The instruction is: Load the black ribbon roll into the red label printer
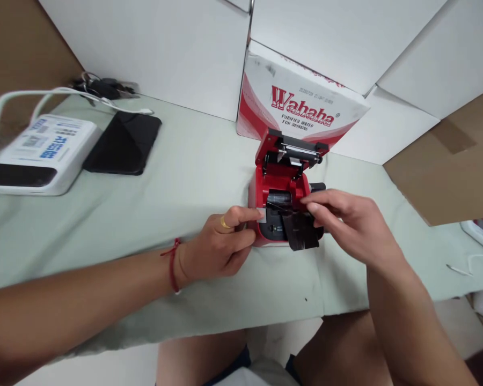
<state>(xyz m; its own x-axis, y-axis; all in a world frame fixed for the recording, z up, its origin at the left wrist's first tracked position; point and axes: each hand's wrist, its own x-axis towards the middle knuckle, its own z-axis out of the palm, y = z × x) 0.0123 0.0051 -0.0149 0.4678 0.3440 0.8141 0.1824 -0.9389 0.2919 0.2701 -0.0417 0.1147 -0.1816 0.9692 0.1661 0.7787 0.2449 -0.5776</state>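
Note:
A small red machine (279,177) with its lid flipped up stands on the pale green table (193,177). My left hand (219,244), with a gold ring and a red wrist cord, pinches a small white strip (261,215) at the machine's left front. My right hand (346,220) has its fingers closed on a dark, thin film strip (301,233) that hangs out of the machine's front.
A Wahaha water carton (301,104) leans behind the machine. At the left lie a white device (40,153) with a white cable (16,99), a black folded case (123,142) and keys (100,87). White boxes and brown cardboard (446,161) ring the table.

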